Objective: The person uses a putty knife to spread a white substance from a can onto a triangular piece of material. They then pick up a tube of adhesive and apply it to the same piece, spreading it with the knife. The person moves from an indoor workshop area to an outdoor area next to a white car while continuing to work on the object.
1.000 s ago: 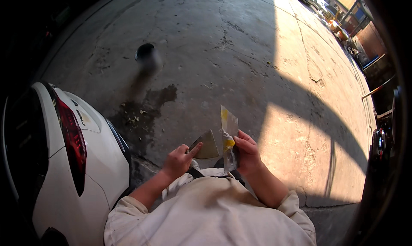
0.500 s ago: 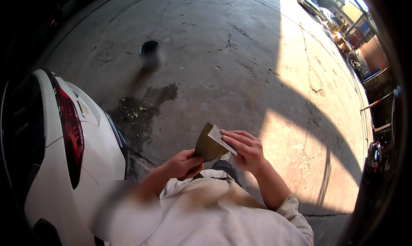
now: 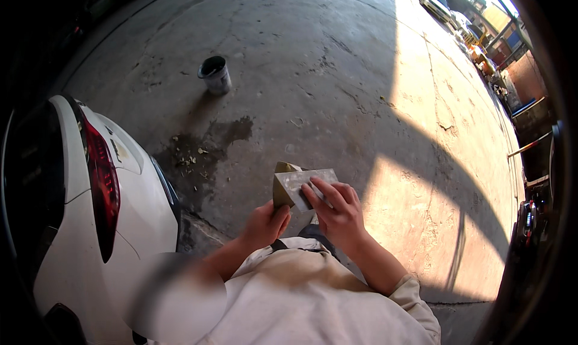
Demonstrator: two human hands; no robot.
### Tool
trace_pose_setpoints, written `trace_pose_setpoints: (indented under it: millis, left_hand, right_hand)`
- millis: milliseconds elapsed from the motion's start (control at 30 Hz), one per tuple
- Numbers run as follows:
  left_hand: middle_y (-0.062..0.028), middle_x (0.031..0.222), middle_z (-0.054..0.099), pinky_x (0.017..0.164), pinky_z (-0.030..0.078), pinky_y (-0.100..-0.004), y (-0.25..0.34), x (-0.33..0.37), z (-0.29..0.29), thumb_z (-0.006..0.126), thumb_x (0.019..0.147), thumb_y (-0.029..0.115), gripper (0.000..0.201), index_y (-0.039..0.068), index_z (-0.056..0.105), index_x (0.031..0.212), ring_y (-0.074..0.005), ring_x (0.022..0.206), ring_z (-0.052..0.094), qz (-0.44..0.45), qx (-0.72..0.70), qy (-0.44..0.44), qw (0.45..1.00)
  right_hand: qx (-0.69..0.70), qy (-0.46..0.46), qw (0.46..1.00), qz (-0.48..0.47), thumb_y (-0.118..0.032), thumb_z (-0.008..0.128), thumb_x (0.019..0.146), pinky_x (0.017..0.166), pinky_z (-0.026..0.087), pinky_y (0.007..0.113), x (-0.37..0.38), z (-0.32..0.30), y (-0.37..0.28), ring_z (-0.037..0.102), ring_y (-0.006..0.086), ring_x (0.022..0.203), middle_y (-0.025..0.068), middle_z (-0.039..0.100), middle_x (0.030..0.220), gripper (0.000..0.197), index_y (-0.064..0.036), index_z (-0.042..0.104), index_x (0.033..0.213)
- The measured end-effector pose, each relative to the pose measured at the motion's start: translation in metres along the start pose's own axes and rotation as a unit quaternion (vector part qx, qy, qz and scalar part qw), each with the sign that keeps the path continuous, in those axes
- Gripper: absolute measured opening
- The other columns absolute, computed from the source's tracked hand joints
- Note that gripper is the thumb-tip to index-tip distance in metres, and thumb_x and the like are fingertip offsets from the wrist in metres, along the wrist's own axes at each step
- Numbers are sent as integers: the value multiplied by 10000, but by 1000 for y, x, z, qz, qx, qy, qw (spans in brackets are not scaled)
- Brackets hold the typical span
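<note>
In front of my body, my left hand (image 3: 264, 226) pinches the lower edge of a bent olive-brown sheet (image 3: 280, 194), which looks like sandpaper. Fingers of my right hand (image 3: 344, 215) lie across a thin, pale grey rectangular plate (image 3: 292, 183) with a smudged face, and its thumb is hidden behind. The plate overlaps the sheet, and a fold of the sheet shows above the plate's top edge. Whether the sheet wraps behind the plate cannot be made out.
A white car (image 3: 144, 209) with a red tail-light (image 3: 103, 194) stands close on my left. Farther ahead, a grey bucket (image 3: 217, 80) sits on the cracked concrete floor (image 3: 301, 104), beyond a wet patch (image 3: 201, 146) with pale scraps. Parked cars and clutter line the right.
The plate has turned flatter toward the view and shifted left over the sheet. The sheet has bent, with a fold showing at its top. My right fingers have moved across the plate.
</note>
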State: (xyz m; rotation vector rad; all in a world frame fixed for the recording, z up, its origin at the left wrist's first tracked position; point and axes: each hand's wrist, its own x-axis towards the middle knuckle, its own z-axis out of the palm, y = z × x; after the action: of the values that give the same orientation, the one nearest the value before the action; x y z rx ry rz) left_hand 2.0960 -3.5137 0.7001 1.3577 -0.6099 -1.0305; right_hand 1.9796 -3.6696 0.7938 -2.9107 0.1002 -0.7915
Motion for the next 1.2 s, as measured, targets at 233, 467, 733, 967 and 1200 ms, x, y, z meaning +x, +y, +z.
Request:
trace_pose_setpoints:
  millis: [233, 467, 733, 967, 1200]
  left_hand:
    - [16, 593, 478, 389, 319, -224, -3, 4, 0, 439, 994, 197, 167, 61, 479, 905, -48, 431, 405, -6, 18, 1, 1000]
    - [10, 592, 472, 389, 309, -220, -5, 3, -3, 440, 994, 193, 172, 53, 506, 920, -51, 426, 396, -19, -5, 2, 1000]
    - [-3, 647, 498, 401, 316, -219, 17, 1, -30, 451, 985, 174, 236, 34, 564, 1138, -59, 448, 409, -141, -104, -146, 974]
    - [22, 602, 463, 393, 297, -229, 16, -3, -38, 492, 979, 187, 177, 39, 565, 916, -46, 426, 384, -162, -121, -98, 974]
    - [-99, 829, 546, 568, 476, -345, 6, 14, -15, 557, 864, 43, 519, 90, 436, 1366, -225, 632, 546, 304, 289, 63, 906]
  right_hand:
    - [-14, -26, 999, 18, -58, 599, 666, 786, 465, 327, 3, 11, 2, 527, 198, 877, 7, 563, 1200, 536, -92, 605, 1201]
    - [46, -32, 998, 3, -29, 619, 647, 772, 483, 341, -4, 19, 6, 539, 220, 851, 5, 612, 1126, 519, -102, 632, 1161]
    - [272, 25, 961, 37, 72, 633, 706, 736, 522, 351, 10, 8, 30, 607, 285, 851, 65, 665, 1086, 539, -127, 612, 1206]
    - [298, -127, 946, 16, 69, 618, 764, 740, 517, 350, 4, 3, 55, 612, 303, 869, 102, 664, 1013, 479, -119, 604, 1204]
    - [705, -48, 556, 438, -77, 509, 939, 835, 490, 305, -30, 55, 28, 606, 142, 897, 67, 643, 1018, 220, 27, 585, 1117]
